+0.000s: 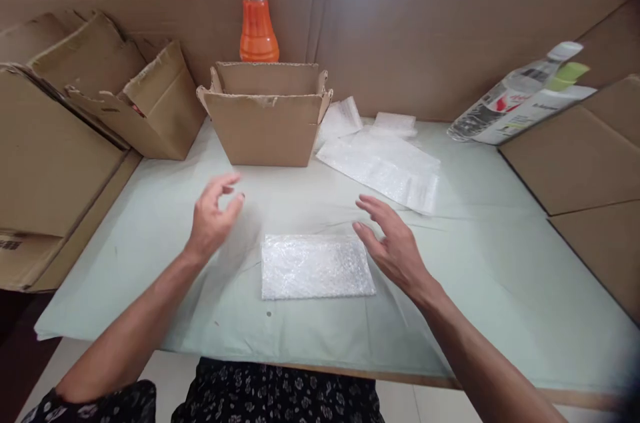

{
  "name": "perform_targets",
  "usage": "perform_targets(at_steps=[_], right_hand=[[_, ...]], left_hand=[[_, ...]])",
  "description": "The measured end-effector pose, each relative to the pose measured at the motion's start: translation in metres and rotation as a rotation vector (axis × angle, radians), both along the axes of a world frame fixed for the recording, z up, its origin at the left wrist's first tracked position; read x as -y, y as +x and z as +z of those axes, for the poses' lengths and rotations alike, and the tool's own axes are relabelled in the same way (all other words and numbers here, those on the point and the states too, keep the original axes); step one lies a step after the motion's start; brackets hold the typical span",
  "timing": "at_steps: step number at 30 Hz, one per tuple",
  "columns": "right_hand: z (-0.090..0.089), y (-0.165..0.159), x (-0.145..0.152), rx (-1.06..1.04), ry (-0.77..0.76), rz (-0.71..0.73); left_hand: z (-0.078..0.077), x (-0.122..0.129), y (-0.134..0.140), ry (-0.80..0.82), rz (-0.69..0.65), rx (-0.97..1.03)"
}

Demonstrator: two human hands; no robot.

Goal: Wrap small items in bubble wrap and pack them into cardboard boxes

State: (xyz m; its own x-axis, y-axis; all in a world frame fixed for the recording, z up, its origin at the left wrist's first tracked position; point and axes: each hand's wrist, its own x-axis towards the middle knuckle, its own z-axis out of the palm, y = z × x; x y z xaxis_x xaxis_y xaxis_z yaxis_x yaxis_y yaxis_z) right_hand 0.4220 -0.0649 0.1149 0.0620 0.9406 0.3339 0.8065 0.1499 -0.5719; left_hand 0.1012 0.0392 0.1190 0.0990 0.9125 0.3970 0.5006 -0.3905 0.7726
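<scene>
A folded sheet of clear bubble wrap [316, 267] lies flat near the front of the cloth-covered table. My left hand [213, 219] hovers to the left of it and a little behind, with fingers curved, apart and holding nothing. On the other side, my right hand [393, 243] is held over the wrap's right edge, thumb and fingers spread and nothing between them. Whether its palm side touches the wrap cannot be told. Beyond the hands stands an open cardboard box [267, 129], its inside bottom hidden by the front wall.
More bubble wrap pieces [385, 163] lie right of the box. An orange bottle [259, 23] stands behind it. Cardboard boxes [155, 103] line the left side. At the right, a clear plastic bottle [505, 99] leans beside a large cardboard piece [570, 156]. The pale green cloth [490, 276] covers the table.
</scene>
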Motion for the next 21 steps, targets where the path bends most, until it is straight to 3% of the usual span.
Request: perform_targets(at_steps=[2,5,8,10,12,18,21], right_hand=[[0.002,-0.016,-0.051,-0.117,-0.047,0.038],[-0.005,-0.035,-0.125,-0.253,-0.12,0.081],[-0.012,-0.046,-0.169,-0.352,-0.148,0.122],[-0.012,-0.047,-0.175,-0.374,-0.159,0.125],[-0.008,-0.046,-0.165,-0.364,-0.173,0.098],[0.002,-0.041,-0.09,-0.3,-0.18,0.076],[0.002,-0.043,-0.054,-0.278,-0.179,0.052]], left_hand=[[0.0,-0.048,0.0,-0.032,0.156,0.121],[-0.011,-0.111,0.008,-0.112,0.216,0.301],[-0.023,-0.137,0.017,-0.144,0.19,0.384],[-0.025,-0.129,0.019,-0.137,0.194,0.358],[-0.023,-0.106,0.016,-0.149,0.186,0.317],[-0.01,-0.011,0.004,-0.239,0.107,0.243],[-0.013,0.014,0.002,-0.244,0.066,0.235]])
